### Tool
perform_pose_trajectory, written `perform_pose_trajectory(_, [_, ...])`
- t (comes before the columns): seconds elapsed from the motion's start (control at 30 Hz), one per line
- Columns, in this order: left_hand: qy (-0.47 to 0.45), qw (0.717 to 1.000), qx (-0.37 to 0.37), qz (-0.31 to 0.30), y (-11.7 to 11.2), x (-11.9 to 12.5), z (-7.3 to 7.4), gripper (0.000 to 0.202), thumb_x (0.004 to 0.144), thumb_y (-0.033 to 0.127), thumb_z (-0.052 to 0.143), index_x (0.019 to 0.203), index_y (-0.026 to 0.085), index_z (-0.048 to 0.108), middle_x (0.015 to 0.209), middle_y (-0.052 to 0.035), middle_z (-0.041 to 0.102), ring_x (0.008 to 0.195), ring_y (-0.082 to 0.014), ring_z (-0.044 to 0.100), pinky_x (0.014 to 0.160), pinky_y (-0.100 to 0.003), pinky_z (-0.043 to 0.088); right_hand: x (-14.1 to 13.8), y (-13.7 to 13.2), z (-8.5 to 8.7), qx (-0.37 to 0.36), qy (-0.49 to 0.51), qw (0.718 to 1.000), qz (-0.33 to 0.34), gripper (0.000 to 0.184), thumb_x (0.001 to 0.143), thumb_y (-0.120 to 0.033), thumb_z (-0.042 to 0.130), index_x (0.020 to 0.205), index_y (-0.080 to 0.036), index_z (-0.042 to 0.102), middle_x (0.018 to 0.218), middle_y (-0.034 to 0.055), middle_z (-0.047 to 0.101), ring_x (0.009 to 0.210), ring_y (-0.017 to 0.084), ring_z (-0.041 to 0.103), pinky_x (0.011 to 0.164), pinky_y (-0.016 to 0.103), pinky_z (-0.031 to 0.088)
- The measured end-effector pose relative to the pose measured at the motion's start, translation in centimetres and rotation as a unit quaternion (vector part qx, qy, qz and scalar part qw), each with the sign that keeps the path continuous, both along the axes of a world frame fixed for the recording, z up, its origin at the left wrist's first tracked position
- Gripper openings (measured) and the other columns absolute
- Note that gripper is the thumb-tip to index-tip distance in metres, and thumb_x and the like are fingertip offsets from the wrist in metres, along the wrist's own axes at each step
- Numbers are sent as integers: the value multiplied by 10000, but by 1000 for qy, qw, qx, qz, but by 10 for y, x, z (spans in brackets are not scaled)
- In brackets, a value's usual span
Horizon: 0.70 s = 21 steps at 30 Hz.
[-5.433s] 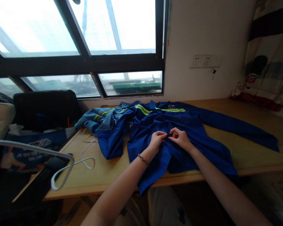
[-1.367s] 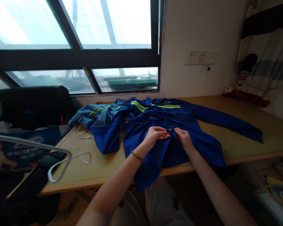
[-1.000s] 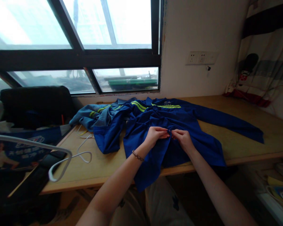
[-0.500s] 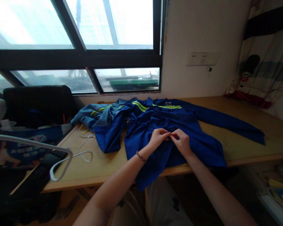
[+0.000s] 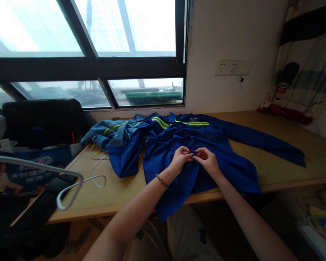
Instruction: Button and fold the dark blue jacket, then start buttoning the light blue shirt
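A blue work jacket (image 5: 228, 159) with yellow-green stripes lies spread on the wooden desk (image 5: 116, 188), its hem hanging over the front edge. My left hand (image 5: 180, 158) and my right hand (image 5: 208, 159) meet at the middle of the jacket's front. Both pinch the fabric where the two front edges come together, fingers curled. A beaded bracelet sits on my left wrist. What lies between the fingertips is too small to make out.
A second, paler blue garment (image 5: 111, 132) is bunched at the jacket's left. White clothes hangers (image 5: 96, 177) lie on the desk's left part, and another hanger (image 5: 43, 172) juts in from the left. A black bag (image 5: 43, 121) stands by the window. A wall socket (image 5: 232, 67) is above the desk.
Over the earlier frames both hands stayed at the jacket's front. Their fingers shifted slightly, from flatter on the cloth to a tighter pinch. The jacket has barely moved.
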<state>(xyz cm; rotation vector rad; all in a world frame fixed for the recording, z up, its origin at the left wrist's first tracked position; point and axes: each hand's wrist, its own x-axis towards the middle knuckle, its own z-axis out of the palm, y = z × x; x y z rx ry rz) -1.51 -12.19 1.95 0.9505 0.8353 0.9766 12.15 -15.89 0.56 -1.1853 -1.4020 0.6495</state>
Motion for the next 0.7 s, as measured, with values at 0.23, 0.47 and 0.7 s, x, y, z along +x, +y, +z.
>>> perform_pose_trajectory(0.23, [-14,996,86,-37,-2,-1,1,387,570,116,636,875,181,408,597,72,515,479,-45,499,461,-142,372,3,-1,6,-1,-21,999,25,271,716,-350,592,928,-195,660,720,12,533,625,118,489,563,230,393])
perform_pose_trajectory(0.47, [-11,994,104,-42,-3,2,1,436,542,96,616,907,186,395,654,68,532,459,-55,511,454,-168,367,2,1,3,-86,128,986,57,263,689,-368,612,868,-186,678,760,27,617,639,138,552,622,265,435])
perform_pose_trajectory(0.7, [-8,987,120,-102,0,-1,-3,393,599,138,624,942,164,434,671,49,529,497,-70,551,495,-182,403,9,6,0,-214,345,907,110,308,604,-313,688,870,-169,628,691,14,615,592,130,572,568,258,459])
